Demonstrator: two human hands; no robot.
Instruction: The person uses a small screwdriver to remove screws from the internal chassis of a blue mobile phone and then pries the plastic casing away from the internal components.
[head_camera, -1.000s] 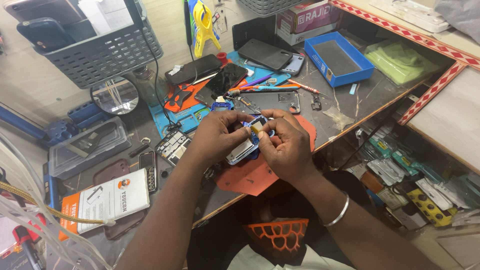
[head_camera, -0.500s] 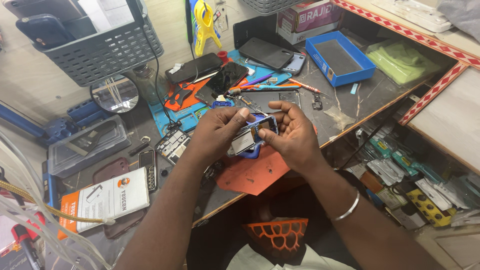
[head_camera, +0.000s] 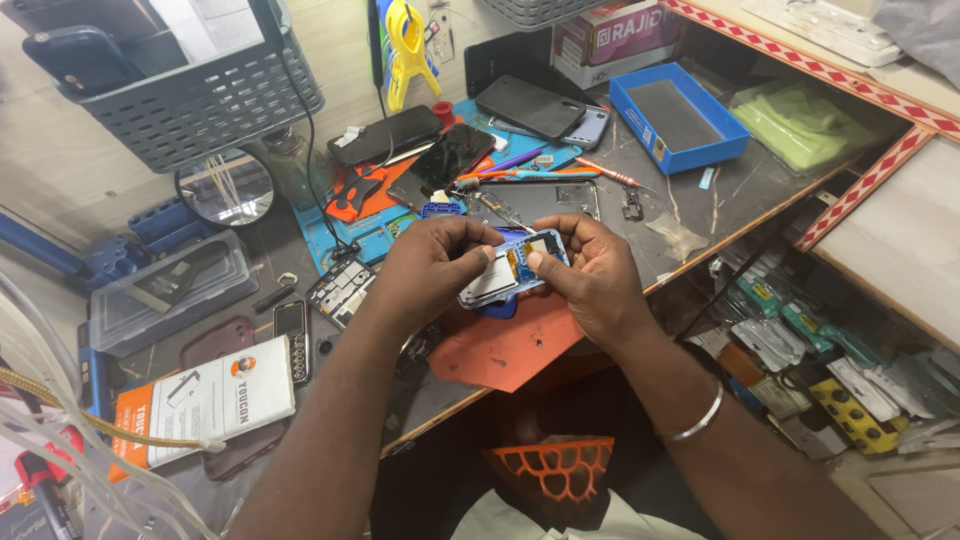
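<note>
white-orange packet (head_camera: 205, 403) (lower left), maroon box (head_camera: 615, 40)

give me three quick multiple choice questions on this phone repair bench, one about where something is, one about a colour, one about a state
1. Where is the round magnifier?
A. under the grey basket, left of the hands
B. inside the blue tray
C. on the lower shelf

2. What colour is the mat under the hands?
A. green
B. orange
C. white

3. How is the opened phone held?
A. lying alone on the bench
B. in the left hand only
C. between both hands, right hand too

Answers: 1 A, it sits just below the basket. 2 B, an orange sheet shows beneath the hands. 3 C, fingers of both hands grip it.
</note>
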